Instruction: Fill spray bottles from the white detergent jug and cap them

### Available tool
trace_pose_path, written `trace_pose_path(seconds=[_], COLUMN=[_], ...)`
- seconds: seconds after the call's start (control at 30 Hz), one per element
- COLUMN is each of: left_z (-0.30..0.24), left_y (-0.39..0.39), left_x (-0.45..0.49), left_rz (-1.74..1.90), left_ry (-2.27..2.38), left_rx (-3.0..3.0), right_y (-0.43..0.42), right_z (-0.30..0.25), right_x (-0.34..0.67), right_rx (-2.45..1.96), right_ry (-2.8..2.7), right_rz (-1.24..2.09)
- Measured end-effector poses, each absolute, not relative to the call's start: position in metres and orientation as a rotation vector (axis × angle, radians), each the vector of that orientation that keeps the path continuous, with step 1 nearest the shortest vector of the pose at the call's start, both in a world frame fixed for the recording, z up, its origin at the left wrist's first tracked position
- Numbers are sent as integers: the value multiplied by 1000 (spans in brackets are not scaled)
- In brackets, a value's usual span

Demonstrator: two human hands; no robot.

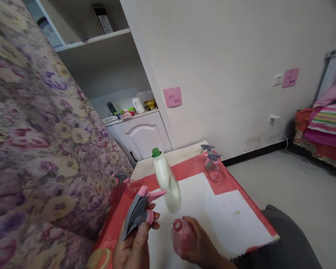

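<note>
My left hand [137, 243] is closed around a grey and pink spray nozzle [138, 211], its pink trigger pointing right. A clear, open-necked spray bottle [182, 237] is gripped in my right hand [201, 243], looking pinkish over the table. The nozzle and this bottle are apart. Just beyond both hands a pale green jug [168, 183] stands on the white sheet, a green stopper [156, 152] in its mouth. At the lower left lies a round yellowish lid or dish [100, 258], partly cut off by the frame.
Spray bottles with grey and pink heads [217, 173] stand at the table's back right; another spray bottle [131, 186] is at the left edge. White paper [226, 213] covers part of the red tablecloth [189, 166]. A floral curtain [44, 149] hangs close on the left.
</note>
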State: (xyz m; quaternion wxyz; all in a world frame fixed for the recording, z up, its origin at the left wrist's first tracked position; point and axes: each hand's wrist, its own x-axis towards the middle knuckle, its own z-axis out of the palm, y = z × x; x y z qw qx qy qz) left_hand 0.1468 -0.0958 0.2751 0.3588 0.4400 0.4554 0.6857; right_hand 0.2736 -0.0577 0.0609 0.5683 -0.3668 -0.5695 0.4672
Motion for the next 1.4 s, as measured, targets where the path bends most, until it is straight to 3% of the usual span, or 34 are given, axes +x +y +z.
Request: trace_pose_path(seconds=[0.67,1.07,1.4], left_z=[171,197,176], left_y=[-62,-66,-68], left_x=[140,141,140], left_rz=[1190,1121,1128], left_ry=[1350,1326,1368], left_rx=[1440,1675,1564], right_y=[-57,-55,-59], right_z=[59,46,60], right_x=[274,268,272], right_rx=[-842,-846,-827], right_ry=[-1356,-1347,-1353], right_rz=[1115,1073,1093])
